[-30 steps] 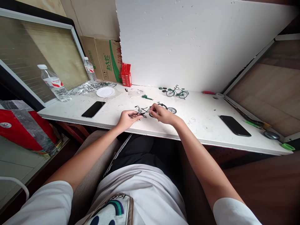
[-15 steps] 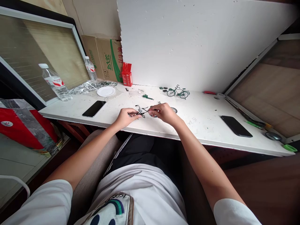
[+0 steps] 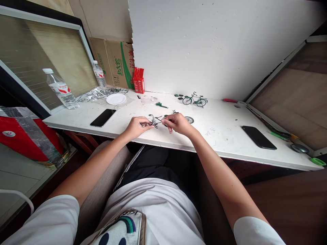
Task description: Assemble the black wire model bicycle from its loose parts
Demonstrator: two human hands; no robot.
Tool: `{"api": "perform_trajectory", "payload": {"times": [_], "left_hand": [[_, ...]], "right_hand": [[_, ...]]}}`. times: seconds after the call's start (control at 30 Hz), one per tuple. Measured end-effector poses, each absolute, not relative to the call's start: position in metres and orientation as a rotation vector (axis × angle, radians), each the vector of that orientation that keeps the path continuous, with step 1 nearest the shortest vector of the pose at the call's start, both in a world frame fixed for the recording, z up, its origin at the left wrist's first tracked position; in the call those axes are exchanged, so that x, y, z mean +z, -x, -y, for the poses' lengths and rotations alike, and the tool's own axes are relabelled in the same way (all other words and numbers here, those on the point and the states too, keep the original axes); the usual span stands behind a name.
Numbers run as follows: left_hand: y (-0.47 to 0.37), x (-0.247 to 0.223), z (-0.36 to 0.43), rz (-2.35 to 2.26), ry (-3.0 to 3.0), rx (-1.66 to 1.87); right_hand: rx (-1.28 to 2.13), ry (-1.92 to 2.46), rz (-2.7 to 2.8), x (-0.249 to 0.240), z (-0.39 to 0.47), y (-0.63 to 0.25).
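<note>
My left hand (image 3: 139, 127) pinches a small model bicycle frame (image 3: 154, 121) with dark handlebars, holding it just above the white table. Close on its right, my right hand (image 3: 176, 123) is closed in a pinch at the frame's thin rear end. What exactly sits between those fingertips is too small to make out. Behind the right hand lies a spoked model wheel (image 3: 189, 119), partly covered by it. A green model part (image 3: 161, 104) rests farther back. At the wall stands an assembled green model bicycle (image 3: 195, 100).
A phone (image 3: 103, 117) lies at left, another black phone (image 3: 259, 137) at right. Toward the back left are a white round lid (image 3: 116, 99), a red box (image 3: 139, 80), a cardboard box (image 3: 119, 64) and water bottles (image 3: 61, 90). The table's front edge (image 3: 163, 144) runs below my hands.
My right hand's lower fingers have loosened and now hang down a little, while its pinch stays by the frame. The left hand keeps its hold nearly unmoved.
</note>
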State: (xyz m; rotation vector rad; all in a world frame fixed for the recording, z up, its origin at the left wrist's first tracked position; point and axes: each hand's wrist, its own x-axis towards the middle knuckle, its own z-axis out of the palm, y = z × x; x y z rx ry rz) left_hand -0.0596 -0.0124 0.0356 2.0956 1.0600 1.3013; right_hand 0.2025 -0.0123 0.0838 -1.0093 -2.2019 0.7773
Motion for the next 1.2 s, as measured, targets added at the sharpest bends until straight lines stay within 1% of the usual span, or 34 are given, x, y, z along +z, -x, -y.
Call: {"api": "perform_trajectory", "payload": {"times": [0.13,0.23,0.4,0.47,0.6,0.77,1.2], "left_hand": [[0.061,0.035,0.011,-1.043,-2.151,1.304],[0.062,0.036,0.012,-1.030,-2.171,1.300],[0.063,0.038,0.012,-1.030,-2.219,1.207],[0.063,0.039,0.012,-1.044,-2.187,1.219],[0.064,0.043,0.011,-1.120,-2.077,1.303],[0.068,0.048,0.011,-1.141,-2.056,1.259],[0.076,0.059,0.012,-1.078,-2.076,1.171]], "right_hand": [[0.904,1.036,2.164,0.081,0.012,-0.203],[0.917,1.046,2.158,0.078,0.010,-0.202],[0.666,1.059,2.197,0.073,0.009,-0.196],[0.583,1.056,2.212,0.073,0.009,-0.194],[0.542,1.019,2.216,0.075,0.012,-0.192],[0.640,0.911,2.164,0.080,0.015,-0.192],[0.901,0.894,2.068,0.085,0.021,-0.189]]}}
